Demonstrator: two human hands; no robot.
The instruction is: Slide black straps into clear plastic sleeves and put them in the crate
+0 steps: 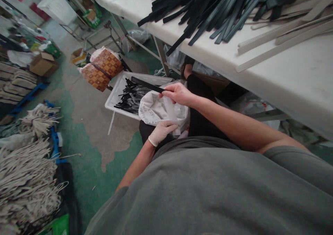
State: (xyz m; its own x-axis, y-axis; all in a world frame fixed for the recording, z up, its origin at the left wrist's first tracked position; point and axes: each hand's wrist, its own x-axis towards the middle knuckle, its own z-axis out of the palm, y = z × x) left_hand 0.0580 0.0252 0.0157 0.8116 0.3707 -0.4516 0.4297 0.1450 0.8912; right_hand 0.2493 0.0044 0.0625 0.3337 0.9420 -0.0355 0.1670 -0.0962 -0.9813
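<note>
My right hand (178,93), bare, is closed around the near end of a flat black strip (145,84), which points away to the left over a tray. Below it my left hand (161,131), in a pale glove, has its fingers pressed together at the near rim of an open white sack (148,112) with writing on it. A pale, narrow strip (170,111) runs between the two hands over the sack's mouth. Whether the left fingers pinch this strip or the sack's edge, I cannot tell. The white plastic tray (110,101) behind the sack holds many black strips (127,98).
On the white-topped table (286,86) at the right lie piles of black strips (208,9) and beige strips (283,42). A chair with a checked cushion (101,70) stands beyond the tray. Bundles of beige cord (26,179) lie at the left near a blue pallet (55,141).
</note>
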